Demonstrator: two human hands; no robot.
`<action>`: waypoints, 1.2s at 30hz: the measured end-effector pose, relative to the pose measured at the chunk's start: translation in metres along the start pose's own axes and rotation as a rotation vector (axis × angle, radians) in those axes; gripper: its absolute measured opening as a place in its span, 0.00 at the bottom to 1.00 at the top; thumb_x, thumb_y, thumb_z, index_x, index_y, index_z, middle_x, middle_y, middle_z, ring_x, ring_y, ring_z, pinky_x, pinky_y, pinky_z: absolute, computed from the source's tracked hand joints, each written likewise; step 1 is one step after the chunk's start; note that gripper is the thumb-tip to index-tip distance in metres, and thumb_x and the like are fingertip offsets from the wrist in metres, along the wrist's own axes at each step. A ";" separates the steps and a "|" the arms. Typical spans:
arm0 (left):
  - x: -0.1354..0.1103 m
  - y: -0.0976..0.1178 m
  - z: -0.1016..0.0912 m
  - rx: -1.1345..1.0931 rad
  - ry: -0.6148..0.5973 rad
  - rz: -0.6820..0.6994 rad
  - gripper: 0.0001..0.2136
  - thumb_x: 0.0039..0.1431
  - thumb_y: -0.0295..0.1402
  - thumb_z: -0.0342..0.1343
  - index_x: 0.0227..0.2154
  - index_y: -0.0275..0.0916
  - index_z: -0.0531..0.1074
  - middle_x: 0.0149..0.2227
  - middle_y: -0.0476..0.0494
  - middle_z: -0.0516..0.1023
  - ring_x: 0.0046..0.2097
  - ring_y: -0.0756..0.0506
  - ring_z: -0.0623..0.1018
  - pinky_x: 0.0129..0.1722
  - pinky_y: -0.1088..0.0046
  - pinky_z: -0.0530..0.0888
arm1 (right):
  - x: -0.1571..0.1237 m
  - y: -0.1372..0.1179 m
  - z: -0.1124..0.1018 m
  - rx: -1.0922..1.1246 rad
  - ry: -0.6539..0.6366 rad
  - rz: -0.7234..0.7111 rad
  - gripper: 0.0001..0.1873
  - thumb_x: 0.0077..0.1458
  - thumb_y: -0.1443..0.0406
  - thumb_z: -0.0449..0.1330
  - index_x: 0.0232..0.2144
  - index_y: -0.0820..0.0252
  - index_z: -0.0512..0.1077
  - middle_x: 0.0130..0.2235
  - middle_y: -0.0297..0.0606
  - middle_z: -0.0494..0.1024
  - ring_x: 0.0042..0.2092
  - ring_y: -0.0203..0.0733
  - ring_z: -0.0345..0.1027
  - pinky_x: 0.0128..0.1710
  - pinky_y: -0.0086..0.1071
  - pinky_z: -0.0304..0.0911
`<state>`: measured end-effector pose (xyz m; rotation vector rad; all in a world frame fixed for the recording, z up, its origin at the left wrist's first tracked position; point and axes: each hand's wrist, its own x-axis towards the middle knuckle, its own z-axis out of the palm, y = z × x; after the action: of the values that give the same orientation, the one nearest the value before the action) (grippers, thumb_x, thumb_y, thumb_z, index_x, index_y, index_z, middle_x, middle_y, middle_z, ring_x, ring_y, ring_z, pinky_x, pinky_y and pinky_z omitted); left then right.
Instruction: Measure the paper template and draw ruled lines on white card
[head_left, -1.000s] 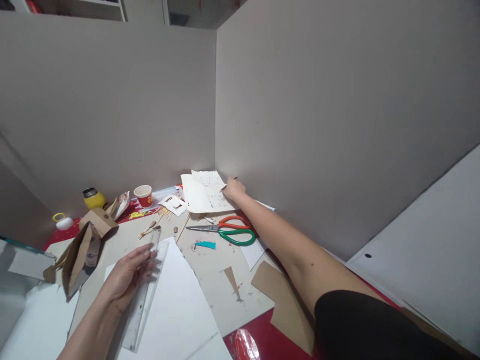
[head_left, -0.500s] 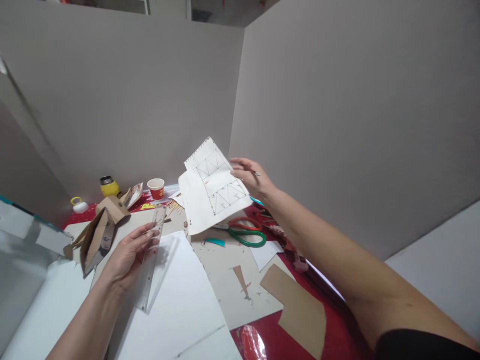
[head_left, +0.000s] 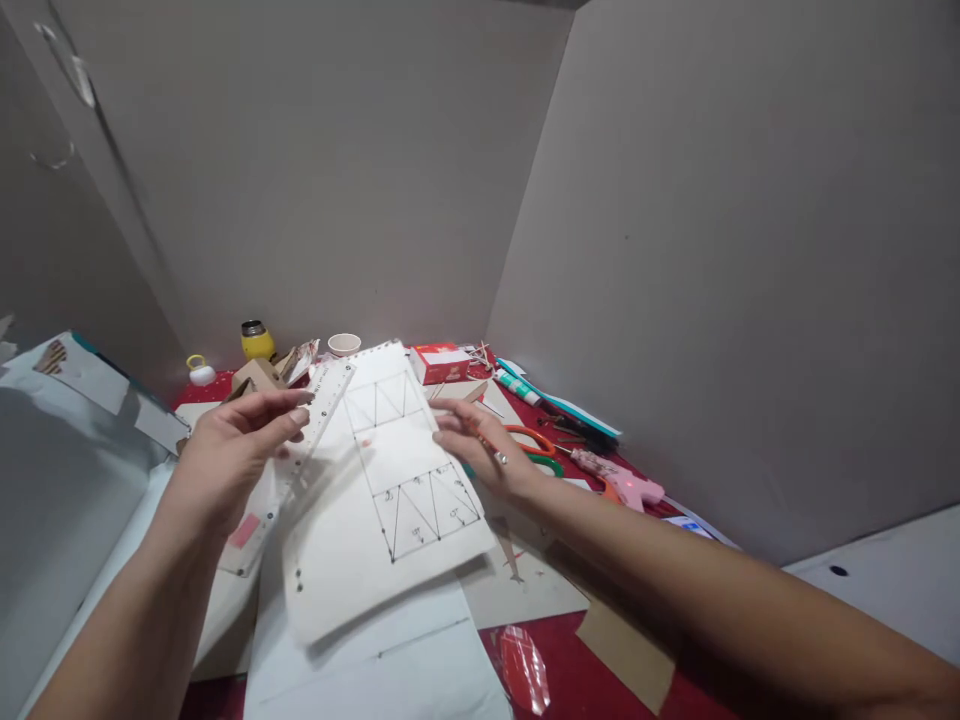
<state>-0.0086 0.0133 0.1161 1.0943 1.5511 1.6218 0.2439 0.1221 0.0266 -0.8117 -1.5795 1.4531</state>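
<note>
My left hand pinches a clear plastic ruler, which slants across in front of the papers. With my right hand I grip the right edge of a cream sheet of paper marked with drawn triangle-braced frames and small handwritten notes. A pencil is tucked in the same hand, its end sticking out past the fingers. The sheet is tilted above a larger white paper with a ruled line on it. Behind my right hand lie scissors with orange and green handles, partly hidden.
A pink glue gun lies at the right. At the back stand a red box, a paper cup and a yellow flask. Cut cardboard and a red plastic packet lie near the front. Grey partition walls enclose the table.
My right hand has brought the drawn sheet down and closer, over the white paper. The left hand has risen slightly with the ruler. My view has shifted, and the glue gun now shows.
</note>
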 end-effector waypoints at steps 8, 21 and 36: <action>-0.001 -0.028 0.025 0.006 -0.106 -0.229 0.10 0.39 0.30 0.69 0.24 0.36 0.73 0.25 0.44 0.80 0.26 0.49 0.76 0.19 0.81 0.69 | -0.027 0.023 0.019 -0.051 -0.001 0.159 0.26 0.47 0.63 0.65 0.49 0.61 0.67 0.38 0.38 0.77 0.37 0.41 0.72 0.39 0.35 0.65; -0.002 -0.089 0.057 0.016 -0.244 -0.498 0.22 0.46 0.20 0.66 0.46 0.28 0.70 0.21 0.46 0.77 0.22 0.46 0.79 0.24 0.74 0.78 | -0.030 0.034 0.011 -0.116 -0.055 0.197 0.24 0.46 0.67 0.63 0.48 0.62 0.67 0.33 0.32 0.73 0.27 0.32 0.64 0.29 0.29 0.59; -0.004 -0.090 0.057 0.781 -0.175 0.040 0.17 0.53 0.35 0.63 0.46 0.38 0.77 0.40 0.39 0.80 0.34 0.40 0.79 0.37 0.65 0.74 | -0.031 0.031 0.011 -0.049 0.003 0.230 0.22 0.46 0.69 0.62 0.46 0.60 0.70 0.33 0.32 0.71 0.25 0.31 0.64 0.25 0.27 0.64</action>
<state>0.0345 0.0456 0.0242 1.6093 2.1051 0.8915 0.2456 0.0941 -0.0088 -1.0520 -1.5644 1.5782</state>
